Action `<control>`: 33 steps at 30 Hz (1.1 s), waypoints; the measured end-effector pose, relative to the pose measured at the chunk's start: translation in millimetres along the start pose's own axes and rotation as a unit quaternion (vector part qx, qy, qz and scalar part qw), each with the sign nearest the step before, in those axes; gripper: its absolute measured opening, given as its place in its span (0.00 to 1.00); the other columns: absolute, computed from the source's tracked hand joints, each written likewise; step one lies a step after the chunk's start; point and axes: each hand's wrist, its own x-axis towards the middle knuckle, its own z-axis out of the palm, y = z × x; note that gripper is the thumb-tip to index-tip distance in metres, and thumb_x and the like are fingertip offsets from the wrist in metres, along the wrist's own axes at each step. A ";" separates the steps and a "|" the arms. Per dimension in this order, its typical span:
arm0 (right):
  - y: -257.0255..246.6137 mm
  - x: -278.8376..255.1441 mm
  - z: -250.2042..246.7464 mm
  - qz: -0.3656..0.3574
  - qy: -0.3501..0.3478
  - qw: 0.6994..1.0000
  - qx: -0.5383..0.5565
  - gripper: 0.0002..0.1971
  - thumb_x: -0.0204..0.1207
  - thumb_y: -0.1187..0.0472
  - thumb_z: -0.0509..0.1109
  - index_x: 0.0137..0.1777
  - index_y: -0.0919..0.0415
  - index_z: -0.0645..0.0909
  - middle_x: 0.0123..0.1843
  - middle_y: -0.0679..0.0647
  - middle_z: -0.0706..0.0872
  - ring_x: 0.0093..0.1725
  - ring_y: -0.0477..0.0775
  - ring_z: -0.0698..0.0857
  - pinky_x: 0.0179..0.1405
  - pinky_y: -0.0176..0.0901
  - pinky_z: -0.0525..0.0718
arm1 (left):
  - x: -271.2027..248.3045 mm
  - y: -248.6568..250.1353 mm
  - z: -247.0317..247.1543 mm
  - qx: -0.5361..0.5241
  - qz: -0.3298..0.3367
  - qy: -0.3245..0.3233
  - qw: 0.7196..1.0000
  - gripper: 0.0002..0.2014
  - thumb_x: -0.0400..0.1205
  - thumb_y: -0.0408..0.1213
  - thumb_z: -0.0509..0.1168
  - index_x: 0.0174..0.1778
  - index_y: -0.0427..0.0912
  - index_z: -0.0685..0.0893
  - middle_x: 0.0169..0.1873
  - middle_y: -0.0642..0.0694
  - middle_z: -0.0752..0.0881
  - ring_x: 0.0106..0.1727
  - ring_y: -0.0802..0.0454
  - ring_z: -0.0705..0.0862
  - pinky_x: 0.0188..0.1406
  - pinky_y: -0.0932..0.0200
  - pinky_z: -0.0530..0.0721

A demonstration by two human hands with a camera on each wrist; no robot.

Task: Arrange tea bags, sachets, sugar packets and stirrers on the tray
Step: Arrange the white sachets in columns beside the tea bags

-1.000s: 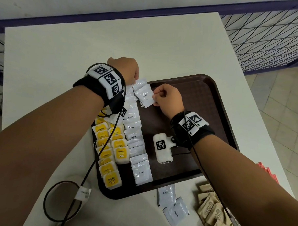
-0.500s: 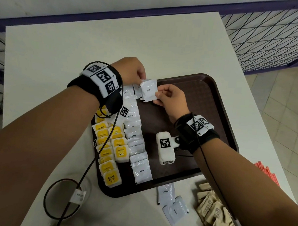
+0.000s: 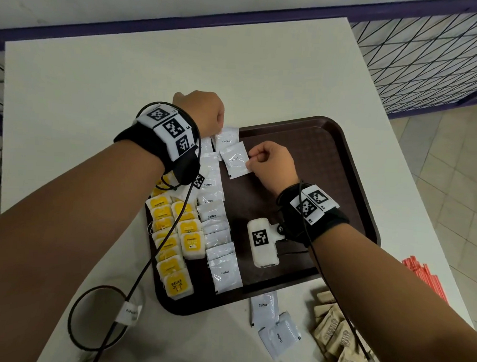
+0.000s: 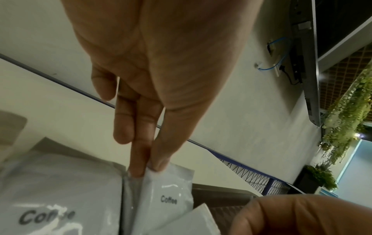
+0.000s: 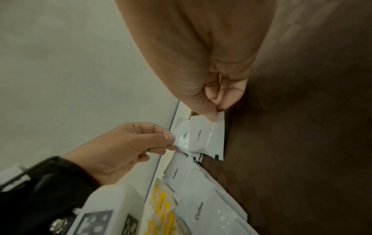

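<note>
Half a second ago the right hand [image 3: 273, 166] held 1 white coffee sachet up near the left hand [image 3: 200, 112] at the far end of the tray [image 3: 350, 169]; now that sachet sits lower and tilted over the dark tray floor, and a second coffee sachet [image 3: 227, 140] is in the left fingers just beyond it. I judge the pair is being set at the far end of the row of white sachets [image 3: 214, 207], so the sachet column is close to full, while 3 loose sachets [image 3: 273, 323], the brown sugar packets [image 3: 332, 330] and the red stirrers [image 3: 421, 276] wait on the table [image 3: 99, 92], near right of the tray.

The head view hides both fingertips behind knuckles. The left wrist view shows thumb and forefinger pinching the far sachet's top corner, the other fingers pressed together. The right wrist view shows the right thumb and forefinger pinching the tilted coffee sachet [image 5: 207, 135] by its upper edge, overlapping the left one, with yellow tea bags [image 5: 163, 211] nearer
</note>
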 end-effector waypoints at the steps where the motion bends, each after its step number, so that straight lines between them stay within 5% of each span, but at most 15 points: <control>1: -1.1 0.2 0.5 0.001 -0.003 1.000 -0.004 0.12 0.67 0.70 0.69 0.34 0.50 0.78 0.29 0.48 0.80 0.34 0.52 0.82 0.46 0.48 0.86 | 0.3 0.5 0.6 0.008 0.000 0.000 1.000 0.05 0.77 0.34 0.66 0.36 0.48 0.84 0.39 0.53 0.84 0.47 0.48 0.79 0.63 0.47 0.65; 4: -3.3 -0.2 1.9 0.000 -0.016 1.000 -0.009 0.14 0.66 0.71 0.69 0.32 0.48 0.77 0.31 0.49 0.82 0.34 0.53 0.83 0.48 0.54 0.88 | 0.9 0.9 1.1 0.028 -0.002 0.001 1.000 0.07 0.77 0.35 0.66 0.33 0.48 0.82 0.39 0.53 0.85 0.47 0.47 0.81 0.63 0.46 0.63; 17: -9.4 6.3 1.8 -0.014 -0.037 0.997 -0.063 0.11 0.67 0.71 0.67 0.34 0.52 0.78 0.31 0.48 0.81 0.39 0.56 0.85 0.52 0.48 0.86 | 2.0 -2.0 1.8 0.078 0.011 -0.018 0.997 0.04 0.75 0.42 0.71 0.37 0.48 0.85 0.40 0.54 0.87 0.47 0.49 0.81 0.60 0.44 0.62; 24: -5.6 0.1 3.7 -0.064 -0.016 0.997 -0.027 0.13 0.68 0.72 0.67 0.51 0.62 0.84 0.48 0.52 0.87 0.43 0.47 0.83 0.49 0.30 0.78 | 0.5 -8.4 0.4 0.048 0.027 -0.009 0.998 0.02 0.75 0.37 0.70 0.40 0.49 0.86 0.40 0.56 0.88 0.48 0.51 0.82 0.60 0.46 0.61; 31: -6.9 0.2 6.6 -0.077 -0.017 0.996 -0.035 0.13 0.68 0.72 0.65 0.51 0.61 0.85 0.50 0.51 0.88 0.42 0.45 0.82 0.42 0.20 0.74 | 0.9 -7.3 -0.1 0.045 0.030 -0.006 0.998 0.03 0.75 0.38 0.70 0.42 0.50 0.87 0.40 0.56 0.88 0.50 0.52 0.82 0.59 0.46 0.61; 33: -7.5 -0.8 4.4 -0.079 -0.020 0.996 -0.038 0.13 0.68 0.71 0.66 0.50 0.61 0.84 0.50 0.51 0.88 0.43 0.46 0.83 0.44 0.24 0.76 | -4.2 -5.8 -4.8 0.035 0.030 0.008 0.999 0.03 0.75 0.39 0.69 0.43 0.51 0.87 0.40 0.57 0.86 0.51 0.51 0.82 0.60 0.46 0.61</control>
